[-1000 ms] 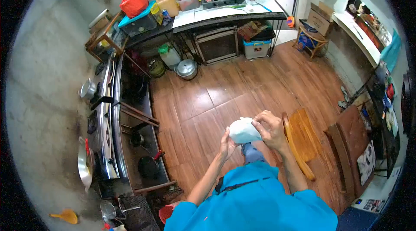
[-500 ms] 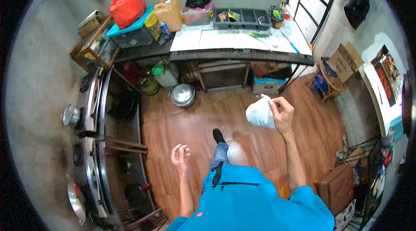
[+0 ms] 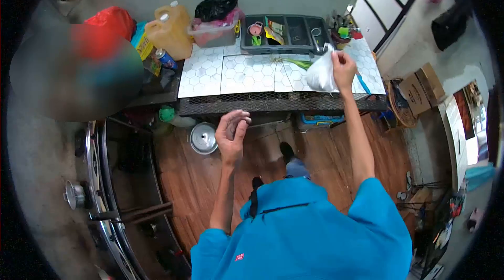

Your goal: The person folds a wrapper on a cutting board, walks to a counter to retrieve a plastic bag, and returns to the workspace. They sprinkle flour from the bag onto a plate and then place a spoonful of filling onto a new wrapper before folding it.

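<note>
My right hand (image 3: 344,70) pinches the top of a white plastic bag (image 3: 319,76), which hangs over the front part of the worktop. What the bag contains is hidden. Behind it, green leafy stalks (image 3: 299,63) lie on the hexagon-patterned white top (image 3: 247,76). A blue handle (image 3: 363,84) rests just right of that hand. My left hand (image 3: 232,130) is held in front of the table edge, its fingers loosely curved and the thumb apart, with nothing in it.
A grey divided tray (image 3: 294,46) with small items stands at the back. Left of it are a plastic tub (image 3: 215,37), a yellowish jerrycan (image 3: 176,33) and a spray can (image 3: 166,59). A lidded pot (image 3: 203,138) sits on the floor. A stove (image 3: 97,175) lines the left side.
I have stepped closer to the worktop. My right hand has carried the white plastic bag forward over it, and my left hand has risen. A dark blur now covers part of the left side.
</note>
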The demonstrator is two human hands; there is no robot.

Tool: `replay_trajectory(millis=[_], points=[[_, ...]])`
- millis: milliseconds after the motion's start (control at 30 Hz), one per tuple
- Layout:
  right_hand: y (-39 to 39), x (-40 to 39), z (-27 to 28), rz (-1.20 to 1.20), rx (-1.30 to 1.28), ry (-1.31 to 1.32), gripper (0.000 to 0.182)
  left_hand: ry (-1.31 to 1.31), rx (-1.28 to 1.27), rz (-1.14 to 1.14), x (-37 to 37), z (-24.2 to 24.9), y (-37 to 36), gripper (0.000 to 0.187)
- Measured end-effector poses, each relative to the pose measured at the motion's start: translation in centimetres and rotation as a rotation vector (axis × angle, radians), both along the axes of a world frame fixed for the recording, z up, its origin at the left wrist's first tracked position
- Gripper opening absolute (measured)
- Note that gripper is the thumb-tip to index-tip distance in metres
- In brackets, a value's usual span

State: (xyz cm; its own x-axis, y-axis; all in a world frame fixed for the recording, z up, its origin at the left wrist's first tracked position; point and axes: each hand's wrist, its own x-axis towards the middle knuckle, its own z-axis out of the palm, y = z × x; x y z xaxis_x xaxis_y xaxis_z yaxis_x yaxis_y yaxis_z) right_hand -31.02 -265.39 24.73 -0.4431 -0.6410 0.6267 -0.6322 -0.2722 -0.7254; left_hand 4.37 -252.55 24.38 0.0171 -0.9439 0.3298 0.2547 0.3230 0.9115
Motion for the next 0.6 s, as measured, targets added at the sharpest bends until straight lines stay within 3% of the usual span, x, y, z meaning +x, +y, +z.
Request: replay_trajectory(millis=[133,233,367,600], points=[[-11.1,-2.9,-0.5,0.080,0.053,0.037,0.019,-0.054,0.022,0.153,-1.9,0.5,-3.6,0.025],[-18.2,-5.3,-2.6,0.082,0.128,0.069,0.018,-0.068,0.121,0.403,-2.8,-0.7,-4.7,0.024],[-27.0,-7.2,-6.6,0.068,0.164,0.119,0.022,-0.030,0.165,0.511,-4.1,-1.0,-5.3,0.025],[-30.7,-6.9,-18.2,0.017,0.307,0.233,0.022,-0.033,0.168,0.692,-4.1,-0.1,-3.4,0.027]])
